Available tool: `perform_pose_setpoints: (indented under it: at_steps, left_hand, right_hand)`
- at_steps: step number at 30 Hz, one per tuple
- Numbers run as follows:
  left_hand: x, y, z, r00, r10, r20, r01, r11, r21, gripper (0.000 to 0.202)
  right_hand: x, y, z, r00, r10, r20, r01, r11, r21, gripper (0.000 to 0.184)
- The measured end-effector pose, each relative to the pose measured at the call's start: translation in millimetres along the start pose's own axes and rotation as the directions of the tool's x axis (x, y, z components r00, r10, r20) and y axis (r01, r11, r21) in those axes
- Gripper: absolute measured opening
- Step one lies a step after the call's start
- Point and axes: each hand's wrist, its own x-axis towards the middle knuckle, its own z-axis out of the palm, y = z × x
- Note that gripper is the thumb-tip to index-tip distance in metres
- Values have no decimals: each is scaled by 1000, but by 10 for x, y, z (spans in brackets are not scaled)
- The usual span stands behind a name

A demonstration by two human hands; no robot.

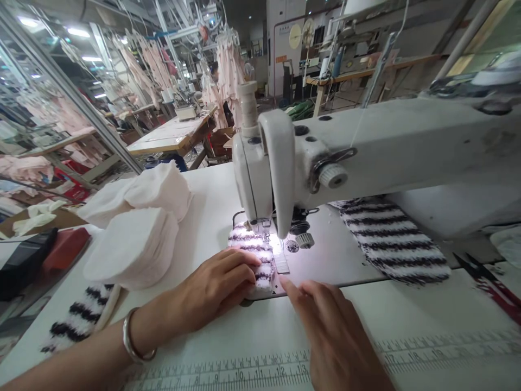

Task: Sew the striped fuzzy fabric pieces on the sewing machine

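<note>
A fuzzy black-and-white striped fabric piece (264, 266) lies under the needle area of the white sewing machine (264, 184), lit by its lamp. My left hand (223, 282) rests on this piece from the left, fingers together and bent, holding it against the machine bed. A silver bangle circles that wrist. Just right of the fabric is my right hand (325, 320), its index finger stretched toward the fabric's near corner and the other fingers loosely bent. Nothing shows in this hand. The fabric's far end is partly hidden behind the machine head.
Stacks of white fabric pieces (134, 244) stand at left, above another striped piece (81, 320). More striped fabric (394, 239) lies right of the needle, near red-handled scissors (492, 285). A printed ruler (228, 374) runs along the front. Other worktables (171, 136) stand behind.
</note>
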Motion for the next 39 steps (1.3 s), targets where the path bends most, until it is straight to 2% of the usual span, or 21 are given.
perform_pose_setpoints:
  at_steps: [3,6,9,12,17,21,24,29,35,37,39]
  left_hand:
    - [3,-1,9,1000,28,-7,-28,1000,7,7]
    - [21,-33,-24,1000,18,-14,-18,1000,13,13]
    - [1,-105,-43,1000,-15,-11,17,991,130,32]
    - [-59,-139,24,999,-49,7,46,969,241,43]
    - [-89,-81,178,984,-179,-15,178,957,231,45]
    - [-21,-129,151,963,-269,19,261,947,189,35]
    - [33,-226,108,967,-253,-5,249,946,210,24]
    - [106,-395,82,980,-188,-64,198,950,243,16]
    - [214,-541,-6,969,-245,-20,243,943,229,28]
    - [238,-533,-20,972,-226,-56,233,943,239,32]
    - [240,-483,-7,980,-160,-115,185,947,263,27]
  right_hand:
    - [22,-104,59,1000,-29,9,29,998,-52,74]
    - [46,-184,108,999,-50,0,50,994,-97,69]
    - [55,-174,120,997,-73,-4,72,988,-135,64]
    - [47,-69,115,991,-131,-40,122,979,-165,62]
    - [71,108,118,981,-190,-44,180,969,-167,58]
    - [174,106,104,987,-163,-7,161,978,-134,64]
    - [283,91,101,990,-139,15,139,984,-109,66]
    - [449,157,164,991,-130,-28,127,988,-89,59]
    - [460,194,210,996,-84,15,84,995,-62,60]
    - [405,173,188,997,-76,2,76,996,-38,62]
    - [332,148,153,994,-107,4,108,994,-23,67]
